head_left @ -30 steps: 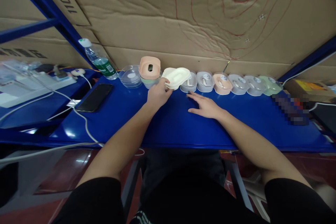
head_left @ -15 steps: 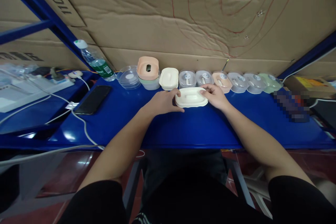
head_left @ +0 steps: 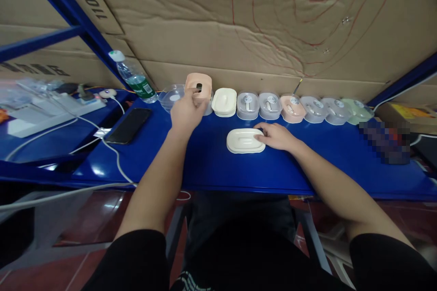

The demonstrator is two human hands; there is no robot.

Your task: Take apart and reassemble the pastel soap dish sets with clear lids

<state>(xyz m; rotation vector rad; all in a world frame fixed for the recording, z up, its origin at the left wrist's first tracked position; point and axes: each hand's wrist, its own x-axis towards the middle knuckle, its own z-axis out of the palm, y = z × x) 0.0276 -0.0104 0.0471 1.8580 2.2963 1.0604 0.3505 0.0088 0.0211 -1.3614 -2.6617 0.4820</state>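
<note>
A cream oval piece [head_left: 244, 140], like a lid with a long raised ridge, lies on the blue table in front of me. My right hand [head_left: 278, 136] grips its right end, thumb on top and fingers behind the far edge. Farther back on the left, my left hand [head_left: 187, 111] reaches over the front of a peach tray-like piece [head_left: 199, 80] with a dark hole in it. Its thumb and index finger are apart at the peach piece's near edge. Most of the stack under that piece is hidden by the hand.
Along the cardboard wall stand clear lids [head_left: 168, 97], a cream box stack [head_left: 224, 101] and several clear-lidded boxes [head_left: 269, 105] in grey, peach and green. A water bottle [head_left: 138, 84], a black phone [head_left: 129, 125] and white cables [head_left: 118, 157] are on the left.
My left hand has let go of the cream piece and moved left to the peach piece. My right hand has brought the cream piece down and nearer to me.
</note>
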